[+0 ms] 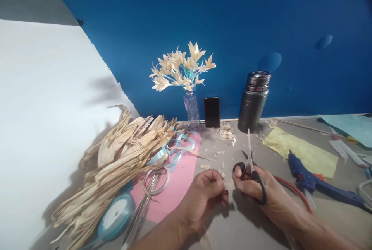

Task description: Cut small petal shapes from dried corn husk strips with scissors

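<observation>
A small pale strip of dried corn husk (229, 184) is stretched between my two hands above the table. My left hand (202, 196) pinches its left end between thumb and fingers. My right hand (263, 186) has scissors (250, 151) with black handles hooked over its fingers, blades pointing up and away. Its thumb and fingertips also meet the strip's right end. Husk scraps (227, 132) lie on the table beyond the hands. To the left rests a large bundle of dried corn husks (128, 157).
Husk flowers (180, 68) stand in a clear bottle (191, 110), near a phone (212, 112) and a dark flask (254, 101). Pink paper (174, 196), ribbon rolls (117, 215) and wires (142, 203) lie left. At right are a blue glue gun (308, 176), red-handled pliers (296, 194) and yellow paper (302, 151).
</observation>
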### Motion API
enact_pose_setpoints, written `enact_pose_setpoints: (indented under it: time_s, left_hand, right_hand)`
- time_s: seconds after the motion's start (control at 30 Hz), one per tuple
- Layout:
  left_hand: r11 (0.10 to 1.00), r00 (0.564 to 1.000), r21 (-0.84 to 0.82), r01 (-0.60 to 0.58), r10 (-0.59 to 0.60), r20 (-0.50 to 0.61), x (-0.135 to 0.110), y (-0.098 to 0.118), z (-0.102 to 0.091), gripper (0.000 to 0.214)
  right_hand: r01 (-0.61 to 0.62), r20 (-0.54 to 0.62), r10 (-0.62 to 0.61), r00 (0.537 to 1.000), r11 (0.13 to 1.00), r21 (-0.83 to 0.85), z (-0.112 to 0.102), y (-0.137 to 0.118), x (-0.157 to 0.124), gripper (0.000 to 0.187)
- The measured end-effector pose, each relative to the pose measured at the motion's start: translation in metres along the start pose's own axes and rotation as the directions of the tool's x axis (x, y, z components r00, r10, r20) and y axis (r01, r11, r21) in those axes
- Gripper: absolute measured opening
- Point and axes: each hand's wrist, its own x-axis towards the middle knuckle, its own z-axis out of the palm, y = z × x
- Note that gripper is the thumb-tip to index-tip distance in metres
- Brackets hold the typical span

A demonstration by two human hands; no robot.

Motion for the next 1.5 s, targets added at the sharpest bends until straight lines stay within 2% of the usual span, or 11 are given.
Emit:
enact_pose_setpoints:
  time_s: [0.1,0.2,0.27,0.37,0.47,0.57,0.77,0.9,0.97,1.23,1.5]
  left_hand:
    - [0.998,0.999,0.019,0.051,-0.051,0.009,0.000,-0.001,0.000,0.040]
    - [0.995,0.996,0.077,0.063,-0.067,0.050,0.000,-0.003,0.000,0.041]
    - [0.992,0.995,0.118,0.042,-0.051,0.080,0.000,-0.004,0.000,0.041]
    - [0.992,0.994,0.124,0.020,-0.033,0.109,-0.001,-0.001,-0.001,0.039]
    - [0.997,0.998,0.077,-0.003,-0.002,0.070,0.000,0.003,-0.003,0.038]
    - [0.999,1.000,0.039,-0.023,0.022,0.017,0.003,0.005,-0.006,0.037]
    - [1.000,1.000,0.023,0.009,-0.009,0.008,0.004,0.001,-0.005,0.038]
    - [0.999,1.000,-0.034,-0.007,0.006,-0.018,0.004,-0.003,-0.001,0.041]
    - [0.999,0.999,-0.036,-0.003,0.002,-0.035,0.005,-0.004,-0.001,0.040]
    - [0.997,0.993,-0.026,-0.071,0.068,-0.098,0.006,0.001,-0.001,0.026]
    - [0.981,0.980,-0.099,-0.164,0.151,-0.132,0.005,0.016,-0.005,0.015]
  right_hand:
    - [0.039,0.056,-0.041,0.998,0.999,0.027,-0.001,0.000,0.001,0.032]
    - [-0.003,0.148,-0.003,0.989,0.999,0.044,0.003,-0.003,0.000,0.030]
    - [-0.035,0.154,0.024,0.988,0.997,0.067,0.005,-0.004,-0.001,0.029]
    - [-0.076,0.176,0.040,0.984,0.976,0.206,0.002,-0.002,0.001,0.031]
    - [-0.110,0.207,0.048,0.977,0.948,0.298,-0.002,0.001,0.004,0.029]
    - [-0.047,0.113,0.026,0.993,0.982,0.185,-0.002,0.000,0.004,0.025]
    - [-0.001,-0.001,0.001,1.000,0.996,-0.089,0.006,-0.001,-0.001,0.025]
    - [0.039,-0.143,-0.051,0.988,0.996,-0.085,0.006,0.003,0.001,0.026]
    - [0.034,-0.165,-0.048,0.985,0.995,-0.090,0.006,0.004,0.002,0.028]
    - [-0.014,-0.020,0.013,1.000,0.998,-0.066,0.012,0.003,-0.001,0.021]
    - [0.009,0.239,0.075,0.968,0.944,-0.331,0.003,0.005,-0.001,0.064]
